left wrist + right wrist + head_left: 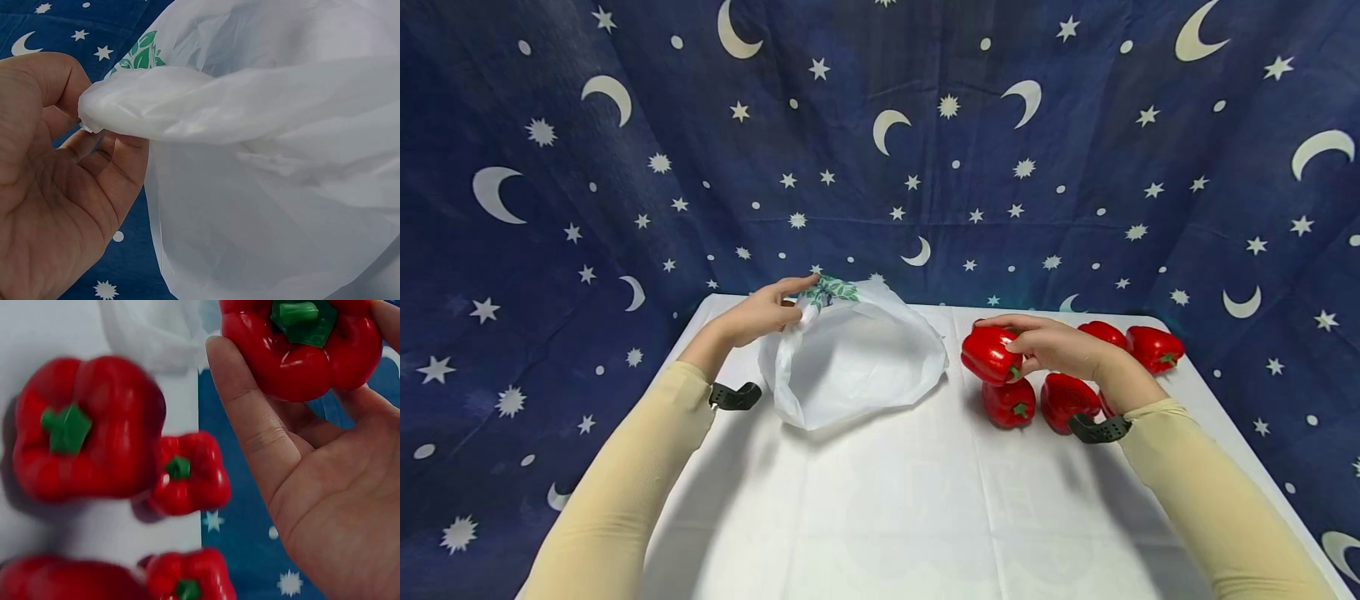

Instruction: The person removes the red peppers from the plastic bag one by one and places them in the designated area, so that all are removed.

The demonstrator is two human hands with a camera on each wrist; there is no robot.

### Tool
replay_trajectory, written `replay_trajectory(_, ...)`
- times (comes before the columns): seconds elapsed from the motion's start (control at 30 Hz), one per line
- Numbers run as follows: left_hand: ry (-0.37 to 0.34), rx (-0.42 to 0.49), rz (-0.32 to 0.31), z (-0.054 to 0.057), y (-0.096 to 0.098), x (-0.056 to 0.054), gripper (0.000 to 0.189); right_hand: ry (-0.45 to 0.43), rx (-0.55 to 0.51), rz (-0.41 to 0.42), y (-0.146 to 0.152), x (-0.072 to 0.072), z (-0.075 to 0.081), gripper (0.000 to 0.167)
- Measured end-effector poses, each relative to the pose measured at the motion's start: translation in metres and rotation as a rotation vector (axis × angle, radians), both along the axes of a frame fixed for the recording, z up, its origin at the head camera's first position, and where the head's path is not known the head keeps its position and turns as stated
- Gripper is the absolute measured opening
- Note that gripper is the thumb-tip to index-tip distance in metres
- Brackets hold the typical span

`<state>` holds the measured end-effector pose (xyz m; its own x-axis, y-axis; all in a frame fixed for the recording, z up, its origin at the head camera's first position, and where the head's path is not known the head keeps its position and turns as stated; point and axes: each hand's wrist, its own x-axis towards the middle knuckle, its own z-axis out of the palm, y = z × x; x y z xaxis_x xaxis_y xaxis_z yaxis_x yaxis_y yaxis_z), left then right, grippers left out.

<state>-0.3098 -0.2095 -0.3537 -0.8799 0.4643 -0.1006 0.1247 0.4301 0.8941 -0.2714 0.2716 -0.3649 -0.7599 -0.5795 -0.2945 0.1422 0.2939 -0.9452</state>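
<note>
At the left of the head view, my left hand (pixel 760 315) pinches the rim of a white plastic bag (pixel 917 367) with a green leaf print. The bag's mouth gapes toward me; in the left wrist view, the folded rim (pixel 187 106) lies between thumb and fingers. My right hand (pixel 1052 343) grips a red bell pepper (pixel 988 357) with a green stem, to the right of the bag. In the right wrist view, fingers and thumb surround this held pepper (pixel 294 372). Below it in the head view, another bell pepper (pixel 1009 406) rests on the table.
More red bell peppers lie around my right hand: one (pixel 1066 398) beneath it, one (pixel 1154 347) farther right and one (pixel 1103 333) behind. Another is mostly hidden by my wrist. A white cloth covers the table (pixel 880 517); a dark blue star-and-moon curtain (pixel 850 125) hangs behind.
</note>
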Motion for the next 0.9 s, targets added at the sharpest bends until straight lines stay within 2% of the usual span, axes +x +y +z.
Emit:
replay_trajectory(0.33, -0.007, 0.002, -0.008, 0.001, 0.000, 0.002, 0.078, 0.027, -0.019, -0.086, 0.050, 0.015, -0.003, 0.070)
replay_trajectory(0.47, -0.011, 0.000, -0.008, -0.001, 0.000, 0.001, 0.078, 0.013, -0.047, -0.164, 0.069, 0.022, -0.005, 0.067)
replay_trajectory(0.6, -0.012, 0.002, -0.009, -0.001, 0.000, 0.000, 0.078, 0.002, -0.091, -0.229, 0.088, 0.030, -0.006, 0.057)
replay_trajectory(0.8, -0.017, 0.001, -0.010, -0.001, 0.000, 0.000, 0.079, 0.008, -0.161, -0.247, 0.119, 0.036, -0.012, 0.051)
replay_trajectory(0.9, -0.020, -0.008, -0.010, -0.002, 0.000, 0.000, 0.079, -0.006, -0.244, -0.245, 0.135, 0.041, -0.015, 0.047)
